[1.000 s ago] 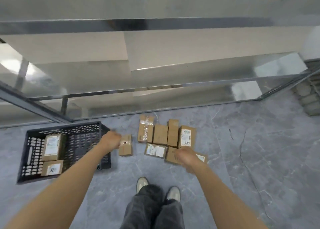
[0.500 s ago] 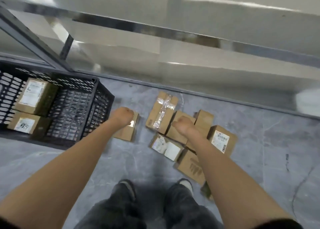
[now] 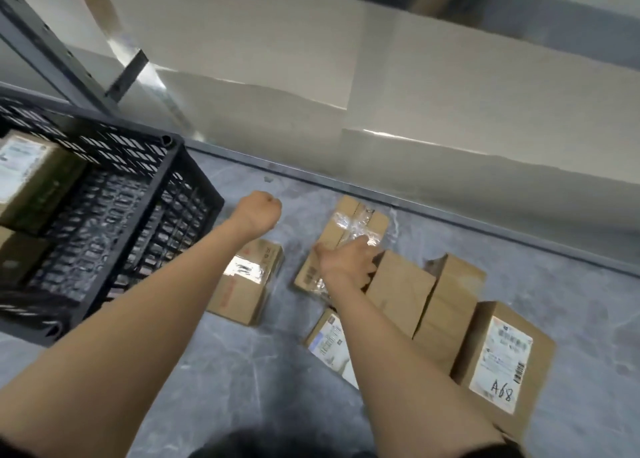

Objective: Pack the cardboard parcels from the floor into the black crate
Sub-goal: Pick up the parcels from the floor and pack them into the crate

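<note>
Meanwhile: right hand [image 3: 346, 267] fingers spread, resting on taped parcel [image 3: 349, 229]; left hand [image 3: 258, 212] fisted, empty.

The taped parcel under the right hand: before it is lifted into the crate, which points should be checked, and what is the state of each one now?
1. Right hand on the taped parcel: ok, the fingers lie over its top, but a closed grip is not yet seen.
2. Neighbour clear: not ok, the plain brown parcel stands against the hand's side.
3. Left hand free: ok, it is a closed fist above the floor and holds nothing.
4. Room in the black crate: ok, two parcels lie at its left side and the rest is open.
5. Path to the crate: cannot tell, the small parcel lies between.
</note>
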